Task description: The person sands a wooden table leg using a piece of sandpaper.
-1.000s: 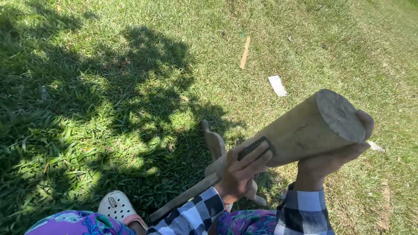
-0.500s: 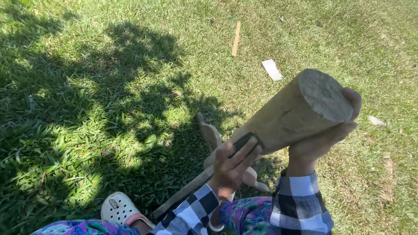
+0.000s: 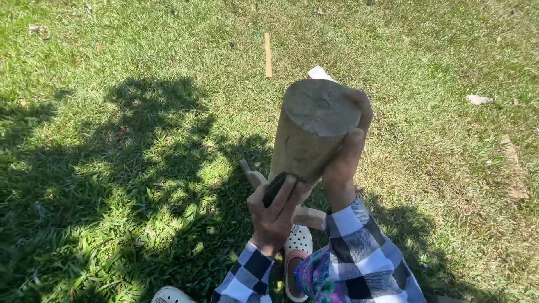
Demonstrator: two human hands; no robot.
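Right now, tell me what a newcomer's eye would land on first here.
A thick pale log stands at centre, its cut end facing the camera. The right hand grips its side near the top; the left hand presses a small dark pad against its lower part. Sunlit grass with broad shadows surrounds them.

1. Sunlit green grass covers the ground, with dark leafy shadows across the left.
2. A thin wooden stick lies far off.
3. A pale scrap lies just beyond it.
4. Another pale scrap lies at right.
5. White perforated clogs show below.
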